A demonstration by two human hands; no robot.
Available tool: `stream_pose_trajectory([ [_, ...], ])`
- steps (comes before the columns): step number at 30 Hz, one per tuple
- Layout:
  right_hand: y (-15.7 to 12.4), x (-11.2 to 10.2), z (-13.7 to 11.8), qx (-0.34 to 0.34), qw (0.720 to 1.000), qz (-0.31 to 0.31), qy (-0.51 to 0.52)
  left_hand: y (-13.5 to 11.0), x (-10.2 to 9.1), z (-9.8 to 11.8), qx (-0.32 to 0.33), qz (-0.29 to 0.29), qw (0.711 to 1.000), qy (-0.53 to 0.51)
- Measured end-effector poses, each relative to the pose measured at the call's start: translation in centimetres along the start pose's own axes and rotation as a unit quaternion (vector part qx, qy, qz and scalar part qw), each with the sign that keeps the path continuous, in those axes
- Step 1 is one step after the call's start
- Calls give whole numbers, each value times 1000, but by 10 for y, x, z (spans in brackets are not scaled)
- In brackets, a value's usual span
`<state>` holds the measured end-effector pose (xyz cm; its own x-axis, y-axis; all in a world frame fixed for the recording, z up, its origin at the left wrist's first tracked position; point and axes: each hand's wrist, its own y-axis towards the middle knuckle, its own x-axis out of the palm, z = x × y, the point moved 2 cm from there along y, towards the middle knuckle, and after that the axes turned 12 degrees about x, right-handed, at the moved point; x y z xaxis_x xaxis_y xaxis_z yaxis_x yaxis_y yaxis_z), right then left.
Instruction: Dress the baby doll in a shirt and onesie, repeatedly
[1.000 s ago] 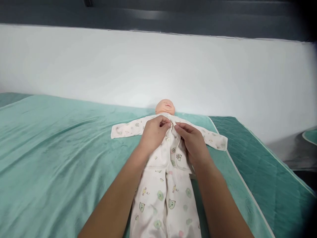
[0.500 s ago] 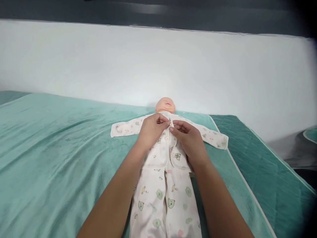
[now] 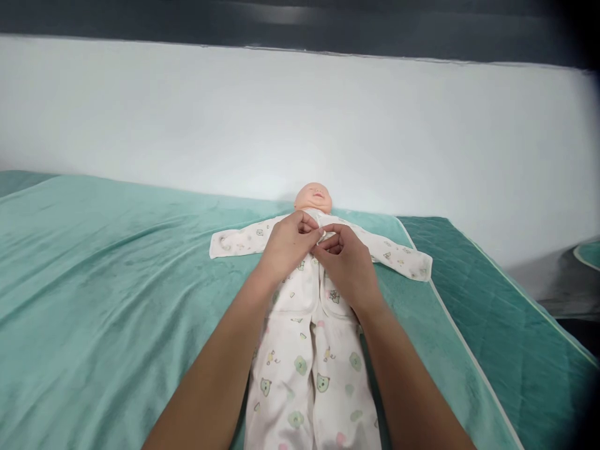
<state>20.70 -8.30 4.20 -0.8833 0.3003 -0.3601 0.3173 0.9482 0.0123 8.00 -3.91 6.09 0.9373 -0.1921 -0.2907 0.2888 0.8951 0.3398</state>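
Observation:
A baby doll (image 3: 313, 197) lies on its back on a teal blanket (image 3: 107, 269), dressed in a white romper (image 3: 304, 356) printed with small green bears. Its sleeves are spread out to both sides. My left hand (image 3: 287, 242) pinches the left edge of the romper's front opening at the chest. My right hand (image 3: 345, 262) pinches the right edge, and the fingertips of both hands meet just below the doll's neck. The fastening between my fingers is hidden.
A white wall (image 3: 300, 125) rises right behind the doll's head. A darker green quilted mat (image 3: 497, 312) shows under the blanket on the right, and its edge drops off at the far right.
My two hands have drawn closer, bringing the two front edges of the romper together at the chest. The right flap that hung open now lies closed.

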Motion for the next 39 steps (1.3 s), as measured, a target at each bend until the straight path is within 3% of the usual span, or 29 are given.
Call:
stream_pose_trajectory([
  [5, -2, -1, -3, -2, 999, -5, -44, 0, 1, -1, 3, 3, 1000, -17],
  [10, -6, -6, -7, 2, 991, -2, -137, 2, -1, -3, 3, 2, 999, 50],
  [16, -21, -16, -18, -19, 953, 19, -301, 3, -4, -3, 15, -10, 997, 77],
  [20, -27, -23, -21, -10, 930, -17, -367, 2, -5, 2, 34, -22, 995, 92],
  [24, -23, -34, -18, -4, 946, -63, -319, -3, -8, 8, 42, -57, 993, 95],
  [30, -17, -39, -7, 42, 977, -159, -134, -15, -13, 20, 42, -150, 982, 110],
  [35, -23, -27, -5, 24, 983, -180, 20, -23, -18, 24, 37, -189, 975, 113],
  [39, -23, -18, -5, 11, 981, -177, 77, -23, -20, 22, 57, -194, 972, 119],
])
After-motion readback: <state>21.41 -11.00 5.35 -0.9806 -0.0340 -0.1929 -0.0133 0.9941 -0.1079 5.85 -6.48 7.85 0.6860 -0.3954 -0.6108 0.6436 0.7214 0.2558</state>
